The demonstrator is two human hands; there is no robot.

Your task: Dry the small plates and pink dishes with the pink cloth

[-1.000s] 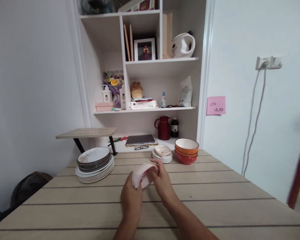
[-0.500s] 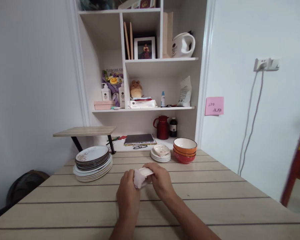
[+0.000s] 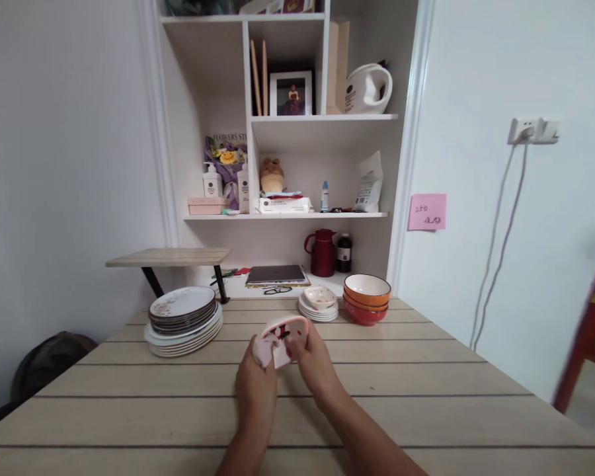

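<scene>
Over the middle of the table, my right hand is closed on the right side of a small pink-rimmed dish with red and dark patterns. The dish is tipped up so that its patterned inner face shows. My left hand is closed around a pale, crumpled cloth, which lies against the dish's left side. Behind my hands stands a stack of small white plates with a small patterned bowl on top.
Orange and red bowls are stacked at the back right. A tall pile of plates stands on the left, near a low wooden stand. A red jug and a dark laptop are in the shelf alcove behind.
The dish has turned from nearly edge-on to showing its patterned inner face. My left hand and the cloth have shifted slightly with it.
</scene>
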